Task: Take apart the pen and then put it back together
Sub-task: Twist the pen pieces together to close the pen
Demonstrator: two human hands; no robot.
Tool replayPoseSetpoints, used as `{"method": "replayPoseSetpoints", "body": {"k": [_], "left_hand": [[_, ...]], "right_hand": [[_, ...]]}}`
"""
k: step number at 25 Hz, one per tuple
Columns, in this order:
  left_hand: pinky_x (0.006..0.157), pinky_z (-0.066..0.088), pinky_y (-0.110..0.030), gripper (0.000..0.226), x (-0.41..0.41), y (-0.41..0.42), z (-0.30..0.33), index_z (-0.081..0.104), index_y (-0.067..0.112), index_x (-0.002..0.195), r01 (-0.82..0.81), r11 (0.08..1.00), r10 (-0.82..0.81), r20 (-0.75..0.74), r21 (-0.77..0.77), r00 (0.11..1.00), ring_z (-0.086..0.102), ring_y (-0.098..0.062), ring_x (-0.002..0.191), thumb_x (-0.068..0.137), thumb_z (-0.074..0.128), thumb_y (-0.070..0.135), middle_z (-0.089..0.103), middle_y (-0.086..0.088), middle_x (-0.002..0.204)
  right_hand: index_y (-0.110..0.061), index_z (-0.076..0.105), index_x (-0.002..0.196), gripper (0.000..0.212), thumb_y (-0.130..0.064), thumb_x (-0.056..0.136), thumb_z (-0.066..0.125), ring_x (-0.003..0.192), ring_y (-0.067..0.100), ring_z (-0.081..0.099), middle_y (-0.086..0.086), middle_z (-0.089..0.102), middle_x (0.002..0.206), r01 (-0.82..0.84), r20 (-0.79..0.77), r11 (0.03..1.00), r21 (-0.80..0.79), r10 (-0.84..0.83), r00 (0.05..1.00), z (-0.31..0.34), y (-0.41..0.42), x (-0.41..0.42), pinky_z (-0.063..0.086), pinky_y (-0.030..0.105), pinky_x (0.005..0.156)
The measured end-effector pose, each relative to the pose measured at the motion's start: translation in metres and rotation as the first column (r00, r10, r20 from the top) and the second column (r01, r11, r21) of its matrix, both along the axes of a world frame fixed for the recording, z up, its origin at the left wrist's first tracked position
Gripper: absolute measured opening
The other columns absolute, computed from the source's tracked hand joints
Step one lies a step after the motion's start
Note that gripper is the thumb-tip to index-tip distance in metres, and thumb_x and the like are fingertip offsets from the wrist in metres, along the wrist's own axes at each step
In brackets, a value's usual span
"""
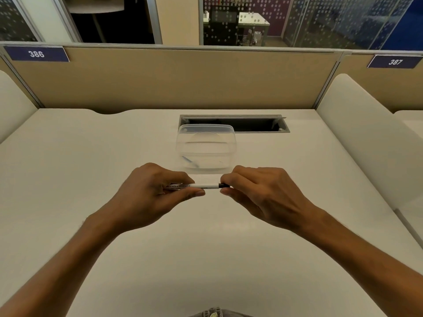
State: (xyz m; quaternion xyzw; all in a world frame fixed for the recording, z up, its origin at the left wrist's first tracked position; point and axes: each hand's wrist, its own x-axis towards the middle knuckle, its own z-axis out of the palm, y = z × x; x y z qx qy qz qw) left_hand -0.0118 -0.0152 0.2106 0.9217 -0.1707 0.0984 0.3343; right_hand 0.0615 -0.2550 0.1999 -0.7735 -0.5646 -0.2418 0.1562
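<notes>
A white pen with black print on its barrel is held level above the white desk, between both hands. My left hand grips the barrel's left part, fingers above and thumb below. My right hand pinches the black cap at the pen's right end between fingertips and thumb. The cap sits against the barrel; the left end of the pen is hidden inside my left hand.
A clear plastic container stands just behind the hands, with a small bluish item inside. Behind it is an open cable slot in the desk. Beige partition panels close the back; white dividers flank the sides.
</notes>
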Motion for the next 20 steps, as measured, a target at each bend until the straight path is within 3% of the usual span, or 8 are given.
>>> {"method": "replayPoseSetpoints", "body": {"k": [4,9,13,16,18,20], "left_hand": [[0.044,0.028,-0.026,0.035,-0.001,-0.001,0.0,0.075,0.03,0.087,0.022,0.998,-0.026,-0.066,-0.056,0.998,0.039,-0.015,0.044,0.084,0.056,0.059,0.05,0.003,0.048],[0.044,0.03,-0.03,0.033,-0.001,-0.002,0.002,0.075,0.03,0.087,0.034,0.995,-0.043,-0.094,-0.092,0.995,0.039,-0.017,0.045,0.084,0.058,0.058,0.051,0.0,0.049],[0.045,0.028,-0.026,0.033,-0.002,-0.004,0.003,0.076,0.03,0.087,0.047,0.994,-0.056,-0.089,-0.1,0.994,0.037,-0.014,0.045,0.083,0.058,0.057,0.051,0.002,0.05],[0.044,0.028,-0.025,0.035,-0.002,-0.005,0.002,0.076,0.03,0.088,0.058,0.992,-0.068,-0.089,-0.11,0.994,0.039,-0.014,0.044,0.083,0.057,0.059,0.053,0.003,0.05],[0.042,0.031,-0.028,0.035,-0.002,-0.006,0.0,0.076,0.031,0.089,0.058,0.995,-0.063,-0.059,-0.083,0.996,0.041,-0.016,0.044,0.084,0.056,0.059,0.054,0.002,0.05],[0.04,0.034,-0.032,0.034,-0.003,-0.006,-0.001,0.076,0.031,0.088,0.042,0.999,-0.042,0.018,-0.015,0.999,0.042,-0.015,0.043,0.085,0.055,0.057,0.055,0.004,0.05]], "right_hand": [[-0.011,0.059,0.093,0.026,-0.029,0.1,0.041,0.05,0.014,0.042,0.003,0.061,0.072,-0.019,0.035,1.0,-0.015,0.019,0.999,0.002,0.001,0.001,0.027,0.018,0.051],[-0.014,0.05,0.092,0.022,-0.03,0.101,0.037,0.058,0.011,0.024,0.002,0.059,0.071,-0.024,0.04,1.0,0.005,0.024,0.999,0.004,0.002,-0.002,0.021,0.02,0.052],[-0.015,0.047,0.088,0.023,-0.028,0.101,0.034,0.053,0.011,0.027,0.001,0.057,0.067,-0.026,0.03,1.0,0.011,0.026,0.999,0.006,0.003,-0.005,0.022,0.021,0.051],[-0.013,0.05,0.083,0.029,-0.027,0.101,0.032,0.045,0.016,0.035,0.0,0.056,0.062,-0.003,-0.07,1.0,0.01,0.003,0.998,0.005,0.003,-0.011,0.023,0.021,0.048],[-0.012,0.05,0.08,0.031,-0.027,0.1,0.032,0.045,0.015,0.03,-0.003,0.049,0.058,0.021,-0.16,1.0,0.004,-0.02,0.987,0.005,0.003,-0.014,0.024,0.023,0.045],[-0.014,0.046,0.077,0.028,-0.028,0.099,0.035,0.044,0.014,0.031,-0.008,0.042,0.055,0.052,-0.313,0.999,0.016,-0.044,0.949,0.004,0.004,-0.019,0.027,0.025,0.044]]}}
